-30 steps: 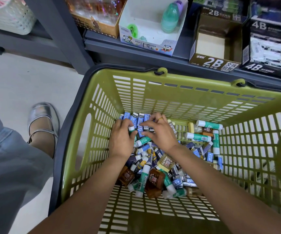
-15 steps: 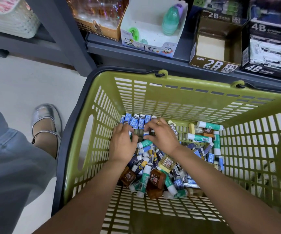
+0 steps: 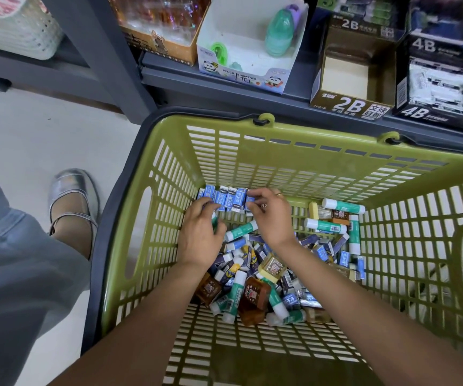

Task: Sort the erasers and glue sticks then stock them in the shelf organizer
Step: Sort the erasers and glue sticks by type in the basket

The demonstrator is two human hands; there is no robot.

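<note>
Reaching into the green basket (image 3: 286, 140), both hands meet a far row of blue erasers (image 3: 226, 197); right hand (image 3: 270, 215) fingers pinch one, left hand (image 3: 201, 232) fingers curl round a glue stick (image 3: 214, 220).

We see a green basket (image 3: 294, 140) full of erasers and glue sticks. Our left hand (image 3: 201, 238) holds a glue stick. Our right hand (image 3: 270, 215) pinches the blue erasers (image 3: 226, 197) lined up at 12 o'clock from the pile.

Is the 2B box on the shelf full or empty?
Empty, as far as shows. The 2B box stands open-topped on the shelf, and only its bare pale floor is visible inside.
</note>
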